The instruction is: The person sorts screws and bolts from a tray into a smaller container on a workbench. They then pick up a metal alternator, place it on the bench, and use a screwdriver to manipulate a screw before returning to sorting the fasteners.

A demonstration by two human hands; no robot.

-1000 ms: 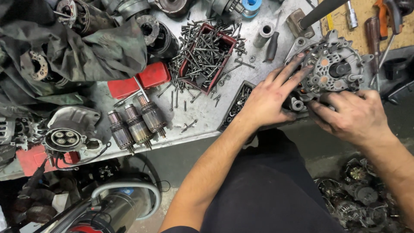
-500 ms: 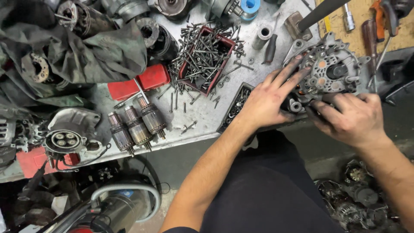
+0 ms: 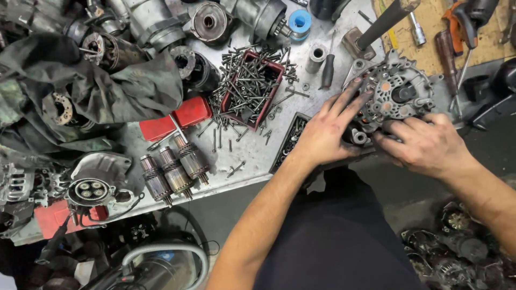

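Cluttered metal bench (image 3: 252,156); alternator (image 3: 395,91) lies face-up, left hand (image 3: 328,131) and right hand (image 3: 424,142) grasping it.

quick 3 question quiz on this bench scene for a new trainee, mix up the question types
1. True or false: both hands rest on the alternator.
2. What fills the red tray? A) washers B) long screws C) fuses
3. How many wound armatures lie side by side near the bench's front edge?

Key
1. True: the left hand spreads its fingers over the housing, and the right hand grips its near side.
2. B
3. Three
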